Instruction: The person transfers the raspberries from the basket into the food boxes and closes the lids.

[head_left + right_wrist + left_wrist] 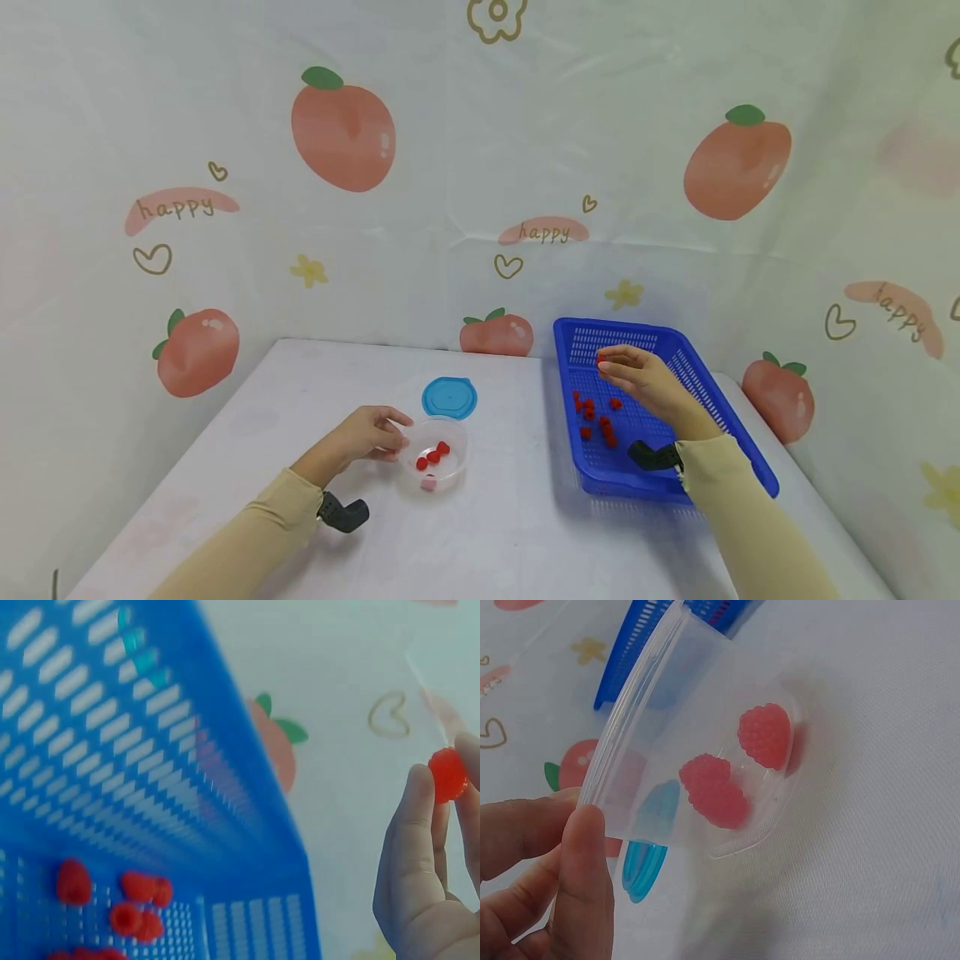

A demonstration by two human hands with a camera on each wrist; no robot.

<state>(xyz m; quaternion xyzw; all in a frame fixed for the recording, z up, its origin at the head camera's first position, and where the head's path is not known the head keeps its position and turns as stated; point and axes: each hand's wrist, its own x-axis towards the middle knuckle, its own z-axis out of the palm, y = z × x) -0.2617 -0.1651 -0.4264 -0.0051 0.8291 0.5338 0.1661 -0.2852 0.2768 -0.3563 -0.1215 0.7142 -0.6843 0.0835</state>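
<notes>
My left hand (371, 433) pinches the rim of a clear round plastic tub (720, 675) between thumb and fingers. The tub stands on the table with red raspberries (765, 736) at its bottom. My right hand (643, 385) is raised over the far part of a blue plastic basket (630, 490). Between its thumb and fingertips it holds a single red raspberry (448, 775). More raspberries (606, 427) lie scattered on the basket floor, mostly along its left side.
A blue round lid (450, 397) lies on the white table (510, 517) just behind the tub. The basket's slotted walls rise at the right of the table. A white cloth with printed fruit (420, 275) hangs behind the table.
</notes>
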